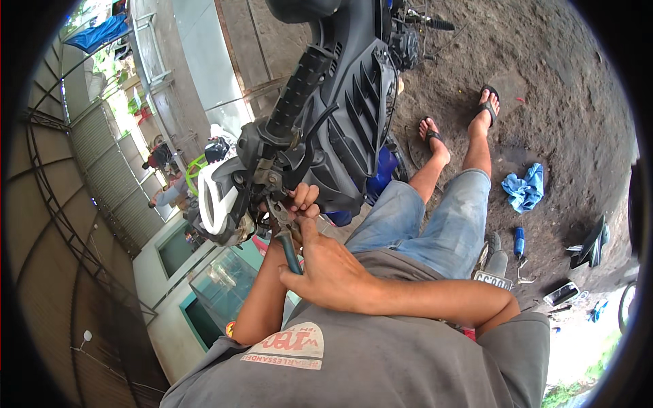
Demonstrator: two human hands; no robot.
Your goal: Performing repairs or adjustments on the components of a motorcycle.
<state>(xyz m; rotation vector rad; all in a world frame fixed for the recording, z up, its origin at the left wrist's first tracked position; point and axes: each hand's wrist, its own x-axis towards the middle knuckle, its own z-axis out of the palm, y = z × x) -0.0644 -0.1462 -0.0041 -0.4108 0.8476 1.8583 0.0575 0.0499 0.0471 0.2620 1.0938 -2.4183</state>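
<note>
My right hand (333,268) is closed around the teal handles of a pair of pliers (291,253). The metal jaws point up toward the control end of a motorcycle handlebar. Just beyond the jaws my left hand (304,198) has its fingers curled in against the clamp and lever mount (266,178); what they pinch is hidden. A black ribbed handlebar grip (294,95) extends above, with a black lever (320,139) beside it. The motorcycle's dark grey and blue bodywork (354,129) lies behind, and a white front trim piece (216,200) is left of my hands.
On the dirt ground at right lie a blue cloth (524,188), a blue cylindrical object (519,241), a phone (562,294) and a black plastic part (593,245). A number plate (493,280) shows by my shorts. A glass case (224,279) stands at left; people are farther back.
</note>
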